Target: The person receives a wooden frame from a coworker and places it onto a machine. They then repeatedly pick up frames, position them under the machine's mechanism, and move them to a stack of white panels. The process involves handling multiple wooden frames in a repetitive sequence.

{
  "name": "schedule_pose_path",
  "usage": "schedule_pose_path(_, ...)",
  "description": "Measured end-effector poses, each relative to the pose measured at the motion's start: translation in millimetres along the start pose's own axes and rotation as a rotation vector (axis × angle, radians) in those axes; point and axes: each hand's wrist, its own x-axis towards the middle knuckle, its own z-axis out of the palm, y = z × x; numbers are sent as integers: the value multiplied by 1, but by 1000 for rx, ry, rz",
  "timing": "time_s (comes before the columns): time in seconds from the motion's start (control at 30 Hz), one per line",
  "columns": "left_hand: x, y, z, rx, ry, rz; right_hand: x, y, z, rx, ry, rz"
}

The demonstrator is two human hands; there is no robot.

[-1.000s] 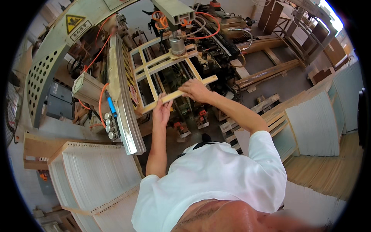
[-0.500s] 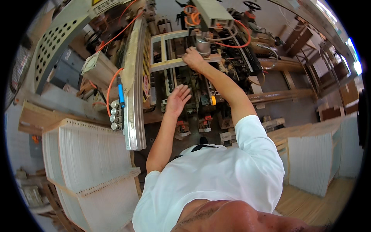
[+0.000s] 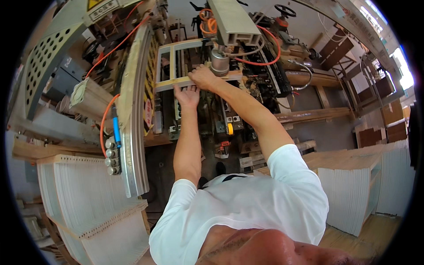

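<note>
A wooden frame [image 3: 172, 82] with pale rails and a crossbar lies across the bed of a machine. My right hand [image 3: 204, 77] is closed over its near rail, just left of a metal cylinder [image 3: 219, 64] that stands above that rail. Palm up, my left hand [image 3: 188, 96] meets the same rail from the near side, close beside the right hand. Its thumb lies against the rail and its fingertips are partly hidden at the rail's underside. The right fingertips are partly out of sight too.
A long metal beam [image 3: 132, 115] with a blue tube [image 3: 116, 128] runs along the left. Overhead, a grey arm [image 3: 234, 26] carries orange hoses. Stacks of white-edged panels [image 3: 95, 185] stand at left, with more panels [image 3: 346, 194] at right. Sawdust lies on the machine's right side.
My left hand has moved forward to the frame's near rail. My right hand stays at the rail, by the cylinder. The whole view has shifted slightly.
</note>
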Motion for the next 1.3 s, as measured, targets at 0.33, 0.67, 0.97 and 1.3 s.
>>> schedule_pose_path(0.33,-84,-21,-14,96,140,62,3,2,-1,53,-121,19)
schedule_pose_path(0.67,-324,-29,-42,95,95,-144,13,-13,-5,-15,-284,21)
schedule_pose_path(0.97,-454,11,-71,65,117,-137,28,-22,-1,-15,-343,126)
schedule_pose_path(1.3,-502,51,-162,121,398,69,34,-22,10,128,-297,158)
